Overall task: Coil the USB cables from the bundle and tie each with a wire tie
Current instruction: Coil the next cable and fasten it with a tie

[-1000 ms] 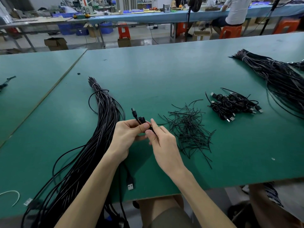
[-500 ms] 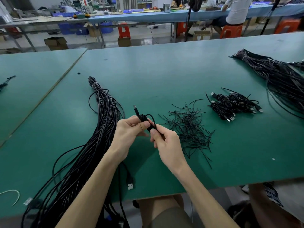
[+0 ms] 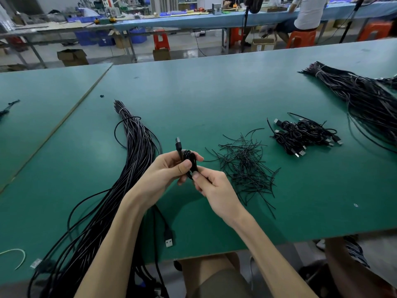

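My left hand (image 3: 166, 168) grips a small coil of black USB cable (image 3: 189, 158) above the green table (image 3: 214, 93); one plug sticks up past my fingers. My right hand (image 3: 212, 186) pinches the lower part of the same coil. The cable's free end trails under my left arm to a USB plug (image 3: 169, 238) near the front edge. A long bundle of black cables (image 3: 133, 151) lies to the left. A loose pile of black wire ties (image 3: 245, 164) lies just right of my hands. Several tied coils (image 3: 305, 134) sit further right.
A second large cable bundle (image 3: 365, 93) fans across the far right of the table. A pale wire loop (image 3: 15, 254) lies at the front left corner. Another person's leg (image 3: 354, 267) shows below the table's right edge. Benches, stools and a seated person fill the background.
The loop that stood open between my hands half a second ago has been pulled tight into the coil. My right hand has shifted a little lower on it.
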